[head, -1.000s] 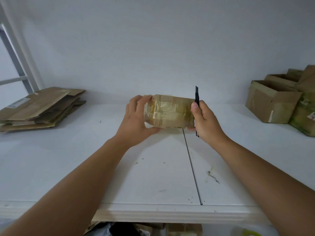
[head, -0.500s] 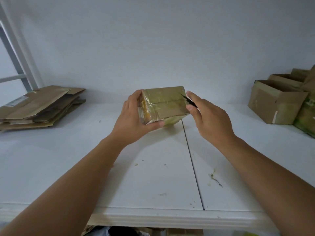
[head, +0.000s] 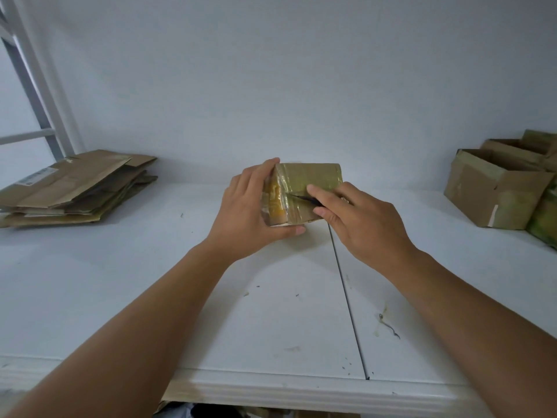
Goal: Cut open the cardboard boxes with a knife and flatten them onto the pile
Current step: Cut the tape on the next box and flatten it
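Observation:
A small taped cardboard box (head: 310, 179) stands near the middle of the white table (head: 286, 327). My left hand (head: 251, 212) grips its left end, fingers over the top and thumb under the front edge. My right hand (head: 361, 218) holds a black knife (head: 303, 199), whose blade lies against the tape seam on the box's near face. The knife handle is hidden inside my fingers. A pile of flattened cardboard (head: 75, 188) lies at the far left of the table.
Several open cardboard boxes (head: 494, 188) stand at the far right against the wall. A seam runs down the table surface toward me. A white metal frame (head: 39, 86) rises at the left. Small scraps dot the table's front.
The box has been turned so a taped face is toward me. My right hand has brought the knife from upright beside the box down onto its seam.

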